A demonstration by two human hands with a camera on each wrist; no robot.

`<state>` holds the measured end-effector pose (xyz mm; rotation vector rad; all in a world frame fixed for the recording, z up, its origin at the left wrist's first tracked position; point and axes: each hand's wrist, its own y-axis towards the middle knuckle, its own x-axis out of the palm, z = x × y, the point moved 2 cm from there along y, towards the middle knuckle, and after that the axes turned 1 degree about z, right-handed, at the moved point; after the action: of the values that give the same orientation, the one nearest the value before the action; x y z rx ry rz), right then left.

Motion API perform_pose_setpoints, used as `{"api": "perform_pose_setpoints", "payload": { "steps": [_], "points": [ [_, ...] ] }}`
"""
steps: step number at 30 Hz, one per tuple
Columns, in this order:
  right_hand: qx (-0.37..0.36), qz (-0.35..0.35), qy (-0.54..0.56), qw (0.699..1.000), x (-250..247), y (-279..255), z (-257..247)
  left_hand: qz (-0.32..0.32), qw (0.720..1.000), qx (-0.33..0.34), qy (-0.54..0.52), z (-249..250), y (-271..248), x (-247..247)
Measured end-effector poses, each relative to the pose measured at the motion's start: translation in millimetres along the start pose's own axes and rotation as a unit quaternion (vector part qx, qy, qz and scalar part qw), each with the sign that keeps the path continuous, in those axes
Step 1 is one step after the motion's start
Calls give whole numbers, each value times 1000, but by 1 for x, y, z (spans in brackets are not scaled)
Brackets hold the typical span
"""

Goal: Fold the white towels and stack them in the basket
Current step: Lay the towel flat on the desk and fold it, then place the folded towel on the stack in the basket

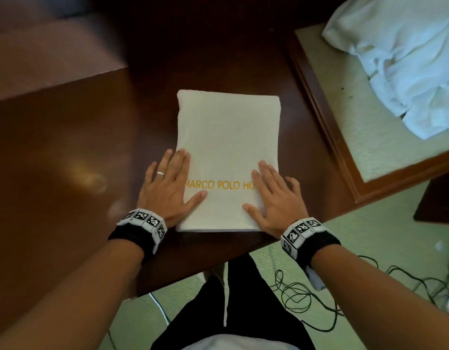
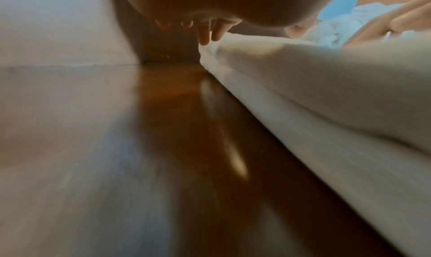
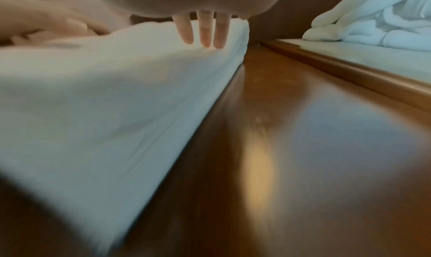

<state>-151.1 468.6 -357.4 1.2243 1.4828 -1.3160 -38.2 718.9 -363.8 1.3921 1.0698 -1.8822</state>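
Observation:
A white towel (image 1: 228, 137) folded into a rectangle, with gold lettering, lies on the dark wooden table (image 1: 67, 152). My left hand (image 1: 168, 183) lies flat on the towel's near left edge, fingers straight. My right hand (image 1: 271, 198) presses flat on its near right edge. In the left wrist view the left fingertips (image 2: 205, 38) touch the towel (image 2: 326, 95) at its edge. In the right wrist view the right fingers (image 3: 205, 34) rest straight on the towel (image 3: 104, 95). No basket is in view.
A heap of unfolded white towels (image 1: 405, 59) lies on a wood-framed padded surface (image 1: 349, 137) at the right, also seen as a towel pile (image 3: 378, 21). A brown box-like block (image 1: 41, 46) stands at the table's left rear. Black cables (image 1: 319, 299) trail on the green floor.

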Motion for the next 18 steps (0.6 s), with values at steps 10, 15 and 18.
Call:
{"api": "perform_pose_setpoints", "payload": {
  "steps": [10, 15, 18],
  "points": [
    [1, -3, -51, 999, -39, 132, 13, -10, 997, 53, 61, 17, 100, -31],
    [98, -39, -30, 994, -27, 118, 41, -20, 998, -42, 34, 14, 87, -22],
    [154, -25, -20, 988, -30, 89, 35, -22, 991, -134, -9, 16, 64, -22]
  ]
}}
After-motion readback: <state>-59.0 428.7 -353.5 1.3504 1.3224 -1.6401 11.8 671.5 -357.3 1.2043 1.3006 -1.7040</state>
